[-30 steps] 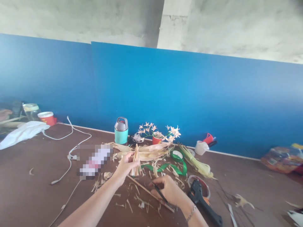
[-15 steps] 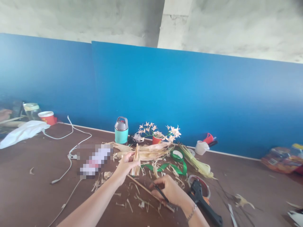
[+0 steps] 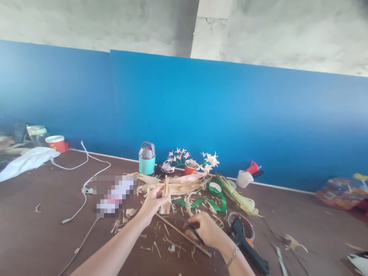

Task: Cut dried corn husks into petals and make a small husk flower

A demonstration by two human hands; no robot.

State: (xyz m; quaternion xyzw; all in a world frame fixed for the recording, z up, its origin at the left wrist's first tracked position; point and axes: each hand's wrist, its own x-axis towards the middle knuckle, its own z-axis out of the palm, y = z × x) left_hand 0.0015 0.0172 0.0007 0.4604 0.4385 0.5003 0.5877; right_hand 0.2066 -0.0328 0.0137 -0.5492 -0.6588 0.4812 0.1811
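Note:
My left hand (image 3: 153, 200) is closed, pinching a pale, folded piece of corn husk (image 3: 166, 197) that stands upright with its tip pointing up. Lower and to the right, my right hand (image 3: 205, 229) is closed around a slim dark tool (image 3: 196, 232), whose kind I cannot make out. A thin wooden stick (image 3: 182, 234) lies slantwise on the table between the hands, passing beneath the right one. Behind the left hand lie dried corn husks (image 3: 184, 186). Small husk scraps are scattered around both hands, and a green ribbon (image 3: 201, 202) curls just beyond them.
A black glue gun (image 3: 248, 245) lies beside my right wrist, near a roll of tape (image 3: 249, 226). Further back are a teal container (image 3: 147, 165), husk flowers (image 3: 211, 161), a husk bundle (image 3: 237, 195) and a white cup (image 3: 244, 179). A white cable (image 3: 86, 184) runs along the left.
Hardly anything differs. The view has shifted very slightly, and both hands keep their places and what they hold.

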